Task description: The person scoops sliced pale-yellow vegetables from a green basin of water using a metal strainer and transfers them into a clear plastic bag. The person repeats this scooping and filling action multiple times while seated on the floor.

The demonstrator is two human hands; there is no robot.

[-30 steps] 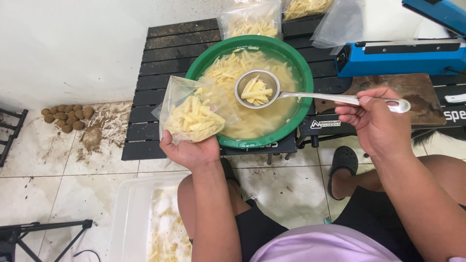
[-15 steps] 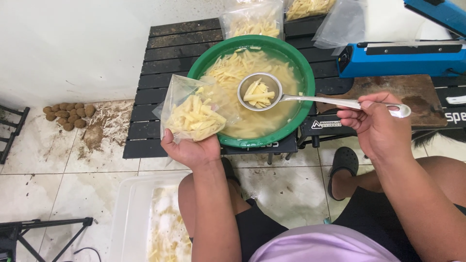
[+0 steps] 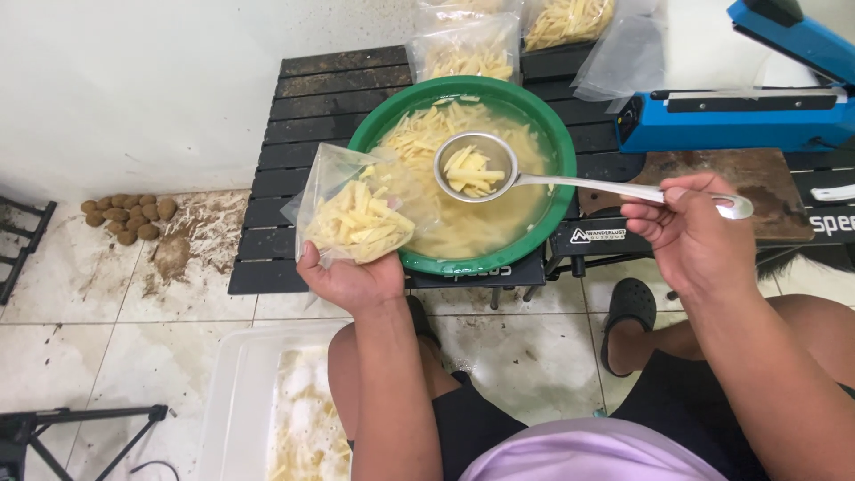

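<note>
You have one view only, from the camera on your head, so nothing is shared with a second angle. It looks steeply down and slightly forward, over your lap at the bottom edge toward the black slatted table (image 3: 303,116) in the upper half of the frame. It sits close: the green basin (image 3: 534,240) fills the centre, your left hand (image 3: 352,281) lies just below centre-left and your right hand (image 3: 686,227) at centre-right. The wall runs across the upper left, the tiled floor (image 3: 107,294) along the lower left, and the blue sealer (image 3: 739,116) is cut by the upper right edge.
</note>
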